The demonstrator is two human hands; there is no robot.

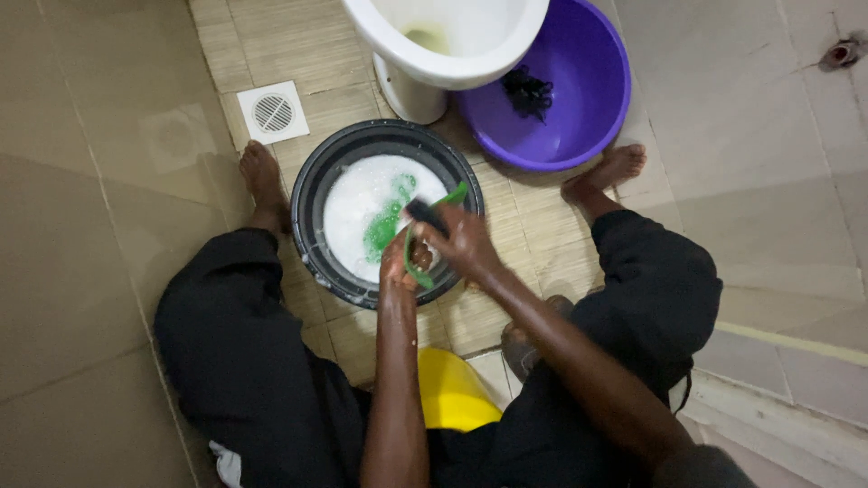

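Note:
A black basin [316,194] full of white soapy water stands on the floor between my bare feet. Green cloth [384,230] lies soaking in the suds. My left hand [398,262] grips a green item over the basin's near right side. My right hand [461,239] is closed on a dark brush-like thing [425,212] and presses it against that green item. Both forearms are wet.
A white toilet bowl [452,45] stands just beyond the basin. A purple basin [579,90] with a dark cloth inside sits to its right. A white floor drain [273,112] is at the upper left. A yellow stool [452,393] is under me.

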